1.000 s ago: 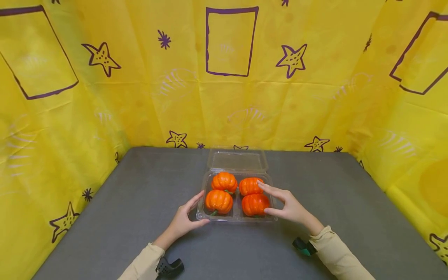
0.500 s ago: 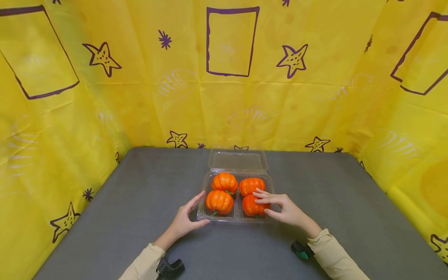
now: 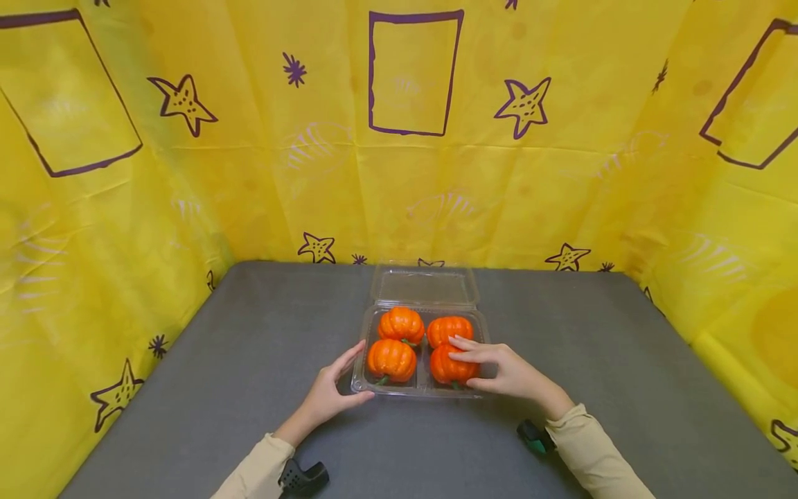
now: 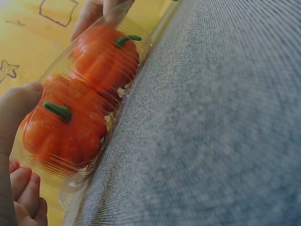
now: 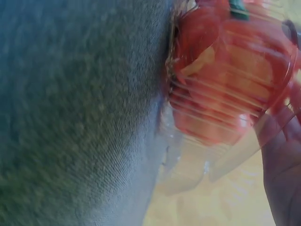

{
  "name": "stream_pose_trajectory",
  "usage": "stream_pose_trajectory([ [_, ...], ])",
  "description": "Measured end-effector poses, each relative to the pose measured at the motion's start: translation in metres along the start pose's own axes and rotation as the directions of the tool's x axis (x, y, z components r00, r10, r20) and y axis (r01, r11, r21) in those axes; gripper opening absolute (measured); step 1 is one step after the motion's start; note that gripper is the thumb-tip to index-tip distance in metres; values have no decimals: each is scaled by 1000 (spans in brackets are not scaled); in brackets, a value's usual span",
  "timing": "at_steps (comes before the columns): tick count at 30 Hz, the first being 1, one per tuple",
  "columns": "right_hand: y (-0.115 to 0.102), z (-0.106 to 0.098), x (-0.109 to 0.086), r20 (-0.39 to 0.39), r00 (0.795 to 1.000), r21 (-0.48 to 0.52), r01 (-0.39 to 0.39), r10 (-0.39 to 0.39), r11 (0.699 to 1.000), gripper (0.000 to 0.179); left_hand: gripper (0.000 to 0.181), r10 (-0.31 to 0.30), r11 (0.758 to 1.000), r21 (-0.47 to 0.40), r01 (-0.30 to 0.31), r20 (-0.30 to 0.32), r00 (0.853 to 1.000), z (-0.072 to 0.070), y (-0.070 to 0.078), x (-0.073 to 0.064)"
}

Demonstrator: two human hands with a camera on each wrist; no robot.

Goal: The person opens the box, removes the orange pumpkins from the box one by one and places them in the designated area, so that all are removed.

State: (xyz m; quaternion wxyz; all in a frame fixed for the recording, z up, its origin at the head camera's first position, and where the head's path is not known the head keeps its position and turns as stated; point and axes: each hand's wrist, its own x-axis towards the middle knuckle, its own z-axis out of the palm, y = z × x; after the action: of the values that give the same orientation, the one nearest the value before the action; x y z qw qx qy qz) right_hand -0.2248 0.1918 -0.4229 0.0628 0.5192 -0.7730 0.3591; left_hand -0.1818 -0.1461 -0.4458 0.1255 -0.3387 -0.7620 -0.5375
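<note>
Several toy pumpkins sit in an open clear plastic container (image 3: 419, 389) on the table. My left hand (image 3: 330, 391) holds the container's near left corner, thumb at the front rim and fingers along the left side. Near that hand lies the front left pumpkin (image 3: 391, 360), its green stem toward me. My right hand (image 3: 508, 374) grips the front right pumpkin (image 3: 450, 366), fingers across its top and thumb low at its right side. In the right wrist view, that pumpkin (image 5: 221, 84) shows through the ribbed clear wall.
Behind, the back left pumpkin (image 3: 400, 324) and back right pumpkin (image 3: 449, 328) fill the far half. The clear lid (image 3: 426, 286) lies folded back toward the yellow curtain (image 3: 399, 187). A grey cloth (image 3: 280, 312) covers the table.
My right hand has come from the back right pumpkin down onto the front right one, which has shifted slightly. My left hand has stayed at the container's corner.
</note>
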Motion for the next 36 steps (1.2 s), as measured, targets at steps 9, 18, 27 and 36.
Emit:
stream_pose_trajectory([
  [9,-3,-6,2,33,999,-64,32,-30,997,59,73,2,1000,-4,-2,8,1000,0,1,3],
  [18,-1,-4,3,43,999,-132,36,-30,991,66,74,5,1000,-11,-5,4,1000,0,2,4],
  [27,-1,-4,1,-7,999,-93,44,-45,995,63,73,7,1000,0,-7,-3,1000,0,2,3],
  [36,-6,-10,-1,-139,989,-66,47,-56,997,65,73,6,1000,10,-6,-3,1000,1,4,1],
])
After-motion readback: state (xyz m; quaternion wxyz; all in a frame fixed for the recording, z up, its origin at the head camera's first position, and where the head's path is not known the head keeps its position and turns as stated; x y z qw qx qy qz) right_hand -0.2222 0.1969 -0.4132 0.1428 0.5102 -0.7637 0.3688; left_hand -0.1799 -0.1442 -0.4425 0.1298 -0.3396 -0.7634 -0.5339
